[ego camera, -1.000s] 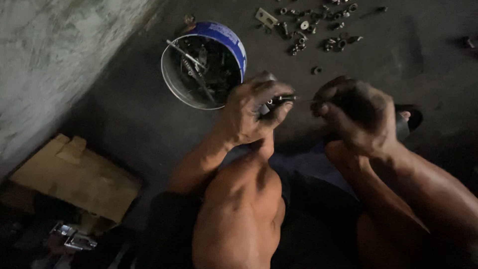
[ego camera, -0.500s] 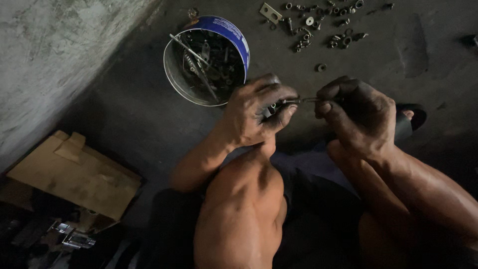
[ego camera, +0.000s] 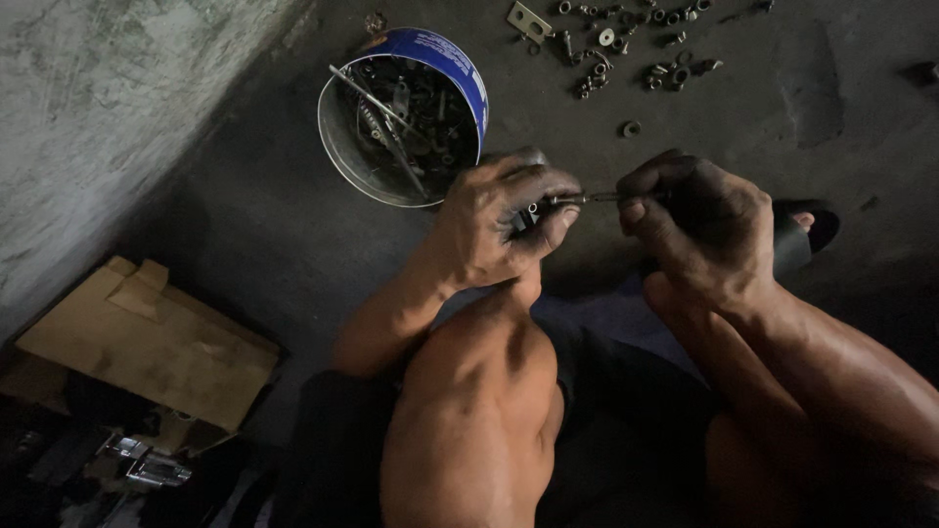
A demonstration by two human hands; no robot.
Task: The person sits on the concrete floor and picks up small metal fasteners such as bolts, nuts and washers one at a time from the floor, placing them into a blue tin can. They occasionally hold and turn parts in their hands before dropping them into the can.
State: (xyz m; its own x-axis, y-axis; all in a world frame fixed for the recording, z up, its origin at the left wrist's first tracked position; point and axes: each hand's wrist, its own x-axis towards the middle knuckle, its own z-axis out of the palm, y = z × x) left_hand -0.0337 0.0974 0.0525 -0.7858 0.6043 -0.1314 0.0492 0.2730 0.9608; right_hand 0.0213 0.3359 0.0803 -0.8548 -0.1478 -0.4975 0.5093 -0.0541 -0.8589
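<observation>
My left hand is closed around a small dark metal part, held just above my left knee. My right hand pinches a thin metal rod that runs across to the left hand's fingertips. Both hands are grimy and sit close together over the dark floor. What exactly the left hand grips is mostly hidden by its fingers.
A blue round tin full of screws, bolts and metal bits stands just beyond my left hand. Loose nuts and washers lie scattered on the floor at the top. A piece of cardboard lies at the lower left beside a concrete wall.
My hands drew together and the thin rod now bridges them; a second ago the right hand was apart from the left. The view has shifted slightly.
</observation>
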